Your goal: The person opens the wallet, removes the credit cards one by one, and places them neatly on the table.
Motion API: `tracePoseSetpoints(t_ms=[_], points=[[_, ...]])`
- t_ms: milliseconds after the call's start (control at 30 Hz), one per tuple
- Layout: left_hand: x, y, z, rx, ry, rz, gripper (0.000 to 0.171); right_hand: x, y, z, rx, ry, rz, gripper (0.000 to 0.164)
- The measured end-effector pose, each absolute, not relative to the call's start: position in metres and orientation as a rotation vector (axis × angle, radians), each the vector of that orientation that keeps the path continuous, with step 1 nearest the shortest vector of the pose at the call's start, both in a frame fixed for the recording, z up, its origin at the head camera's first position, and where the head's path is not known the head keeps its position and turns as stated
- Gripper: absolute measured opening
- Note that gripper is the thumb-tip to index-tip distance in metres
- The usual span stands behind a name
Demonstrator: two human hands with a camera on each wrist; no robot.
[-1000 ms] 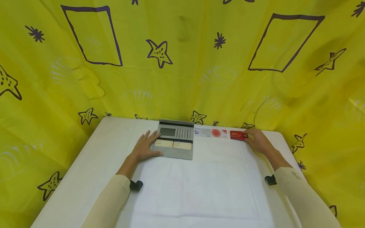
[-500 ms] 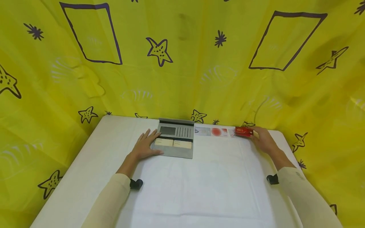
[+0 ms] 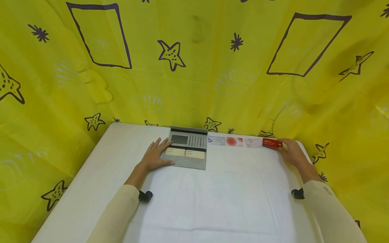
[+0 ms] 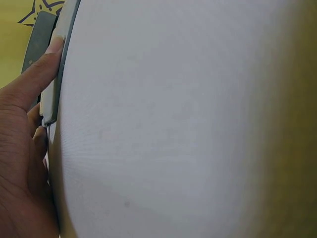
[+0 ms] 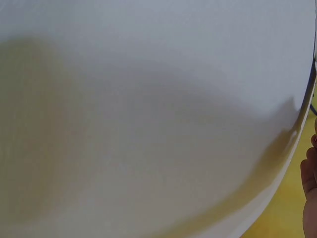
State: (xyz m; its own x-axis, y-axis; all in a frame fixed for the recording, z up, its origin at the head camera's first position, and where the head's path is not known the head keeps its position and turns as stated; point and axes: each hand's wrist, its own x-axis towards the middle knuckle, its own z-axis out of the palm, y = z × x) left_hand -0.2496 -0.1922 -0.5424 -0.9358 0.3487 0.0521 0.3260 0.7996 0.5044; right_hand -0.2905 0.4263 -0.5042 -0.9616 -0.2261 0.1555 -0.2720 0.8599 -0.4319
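Note:
A grey card wallet (image 3: pixel 189 164) lies unfolded near the back of the table, two cream cards (image 3: pixel 195 154) tucked in its lower half. Along its left side rests my left hand (image 3: pixel 153 156), fingers spread, thumb on the lower edge; the left wrist view shows the thumb (image 4: pixel 43 69) over the wallet's edge. To the right, my right hand (image 3: pixel 292 153) pinches a red card (image 3: pixel 272 143) marked VIP by its right end. Left of it lie a pale pinkish card (image 3: pixel 253 142), a card with a red circle (image 3: pixel 234 141) and a greyish card (image 3: pixel 216 140), in a row.
A white cloth covers the table (image 3: pixel 212 199). Behind it hangs a yellow curtain (image 3: pixel 194 84) with starfish and shell drawings, close to the table's back edge. Each wrist carries a black camera mount (image 3: pixel 146 196).
My right hand has moved right with the red card, off the pale pinkish card, which now shows. My left hand has stayed on the wallet.

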Motion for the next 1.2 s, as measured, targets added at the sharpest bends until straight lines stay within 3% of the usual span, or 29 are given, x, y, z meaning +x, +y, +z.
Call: tracePoseSetpoints(t_ms=[367, 633, 833, 1200], points=[[-0.249, -0.192, -0.541, 0.555, 2.943, 0.788, 0.098, -0.290, 0.435, -0.511, 0.388, -3.034, 0.573, 0.036], [-0.250, -0.191, -0.542, 0.552, 2.937, 0.781, 0.099, -0.292, 0.429, -0.513, 0.342, -3.097, 0.488, 0.049], [-0.251, -0.192, -0.542, 0.555, 2.929, 0.785, 0.098, -0.290, 0.427, -0.516, 0.374, -3.031, 0.366, 0.043], [-0.252, -0.193, -0.541, 0.542, 2.931, 0.769, 0.099, -0.296, 0.406, -0.514, 0.445, -2.906, 0.592, 0.045]])
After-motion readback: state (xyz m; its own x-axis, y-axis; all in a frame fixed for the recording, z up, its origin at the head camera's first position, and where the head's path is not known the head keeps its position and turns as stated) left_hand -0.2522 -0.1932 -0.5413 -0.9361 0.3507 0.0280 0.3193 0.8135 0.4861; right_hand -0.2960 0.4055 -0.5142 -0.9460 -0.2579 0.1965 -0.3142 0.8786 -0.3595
